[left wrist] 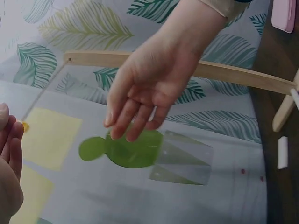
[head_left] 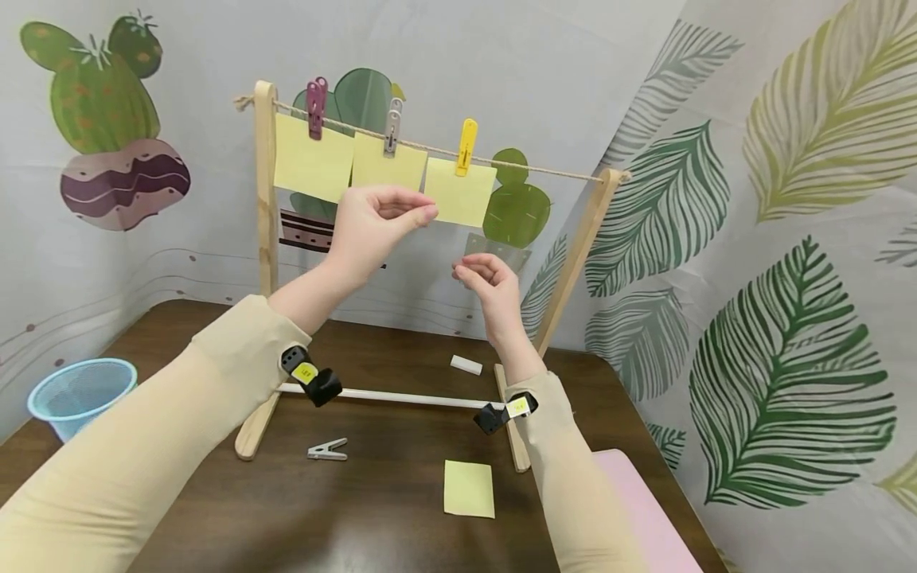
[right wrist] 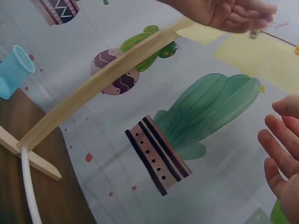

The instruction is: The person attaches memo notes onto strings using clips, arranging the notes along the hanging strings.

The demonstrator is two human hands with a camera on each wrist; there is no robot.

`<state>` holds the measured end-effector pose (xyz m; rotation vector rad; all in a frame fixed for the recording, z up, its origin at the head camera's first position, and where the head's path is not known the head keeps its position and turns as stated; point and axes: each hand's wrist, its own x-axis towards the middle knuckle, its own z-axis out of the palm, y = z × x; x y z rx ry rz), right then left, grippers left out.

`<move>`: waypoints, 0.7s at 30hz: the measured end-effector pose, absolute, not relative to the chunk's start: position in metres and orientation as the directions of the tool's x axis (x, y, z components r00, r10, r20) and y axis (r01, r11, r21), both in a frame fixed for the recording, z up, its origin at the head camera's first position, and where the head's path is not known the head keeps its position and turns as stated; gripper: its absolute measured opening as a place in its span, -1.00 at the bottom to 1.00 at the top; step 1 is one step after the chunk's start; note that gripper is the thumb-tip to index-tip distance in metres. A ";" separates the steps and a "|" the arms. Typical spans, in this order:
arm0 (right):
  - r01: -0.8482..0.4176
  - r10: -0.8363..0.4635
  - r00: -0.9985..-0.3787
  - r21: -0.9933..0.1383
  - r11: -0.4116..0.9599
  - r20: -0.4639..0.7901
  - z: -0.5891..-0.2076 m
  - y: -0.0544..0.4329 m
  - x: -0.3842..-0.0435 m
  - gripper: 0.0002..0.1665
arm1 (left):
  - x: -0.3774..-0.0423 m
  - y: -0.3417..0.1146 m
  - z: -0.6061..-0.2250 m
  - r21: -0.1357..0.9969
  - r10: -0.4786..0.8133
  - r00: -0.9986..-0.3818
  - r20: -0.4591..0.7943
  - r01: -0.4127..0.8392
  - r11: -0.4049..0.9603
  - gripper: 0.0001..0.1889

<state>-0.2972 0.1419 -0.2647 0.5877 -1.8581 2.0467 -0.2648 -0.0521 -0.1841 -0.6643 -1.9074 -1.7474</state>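
Three yellow paper notes hang side by side from a rope [head_left: 544, 169]. A purple clothespin [head_left: 315, 110] clips the left note [head_left: 313, 163], a grey clothespin [head_left: 392, 127] the middle note [head_left: 390, 163], and a yellow clothespin [head_left: 466, 149] the right note [head_left: 462, 195]. My left hand [head_left: 376, 227] is raised before the lower part of the middle note, fingers loosely bent and nothing in them. Lower and to the right, beneath the right note, is my right hand [head_left: 494, 294], its fingers relaxed and empty; the left wrist view shows this hand [left wrist: 149, 88] apart from the notes.
Wooden posts [head_left: 267, 199] hold the rope, with a white rod [head_left: 401, 395] joining their feet. On the brown table lie a grey clothespin [head_left: 327, 450], another yellow note [head_left: 469, 489] and a small white block [head_left: 466, 365]. A blue basket [head_left: 82, 390] stands left, a pink object [head_left: 637, 501] right.
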 end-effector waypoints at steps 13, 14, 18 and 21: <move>-0.434 -0.108 -0.893 -0.899 -0.059 0.438 -0.326 0.154 -0.264 -0.80 | -0.268 -0.075 -0.246 0.807 0.039 -0.811 0.584 0.585 0.079 -0.73; -0.430 -0.119 -0.894 -0.902 -0.037 0.432 -0.331 0.156 -0.263 -0.85 | -0.269 -0.078 -0.253 0.808 0.036 -0.812 0.582 0.583 0.082 -0.74; -0.404 -0.162 -0.905 -0.913 0.048 0.392 -0.353 0.166 -0.258 -0.78 | -0.273 -0.090 -0.282 0.819 0.014 -0.824 0.566 0.564 0.105 -0.75; -0.377 -0.169 -0.918 -0.921 0.100 0.358 -0.369 0.173 -0.255 -0.71 | -0.274 -0.099 -0.305 0.842 -0.009 -0.848 0.530 0.526 0.120 -0.74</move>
